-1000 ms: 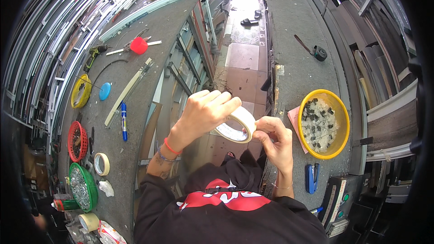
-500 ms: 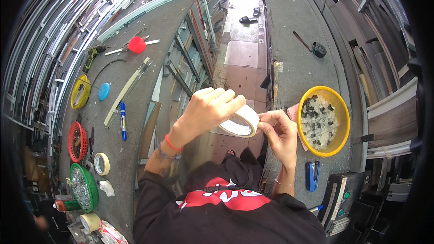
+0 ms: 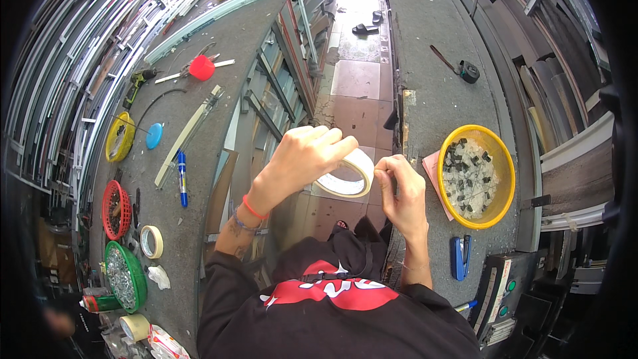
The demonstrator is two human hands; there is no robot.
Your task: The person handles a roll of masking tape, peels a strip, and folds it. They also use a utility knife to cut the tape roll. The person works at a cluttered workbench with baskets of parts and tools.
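Observation:
My left hand is closed round the upper left side of a roll of cream masking tape, held tilted above the gap between two workbenches. Thumb and forefinger of my right hand pinch together just off the roll's right edge. They seem to grip the tape's end, though the bit between the fingertips is very small. To the right, a yellow basket holds clear and black small pieces, with a pink sheet partly under it. A blue stapler lies nearer me.
On the left bench are another tape roll, a blue marker, a red basket, a green basket and a drill. A tape measure lies on the right bench. Metal profiles line the left side.
My right hand has shifted slightly left and up, its fingertips now pinched a little apart from the roll. The roll has moved slightly left in my left hand.

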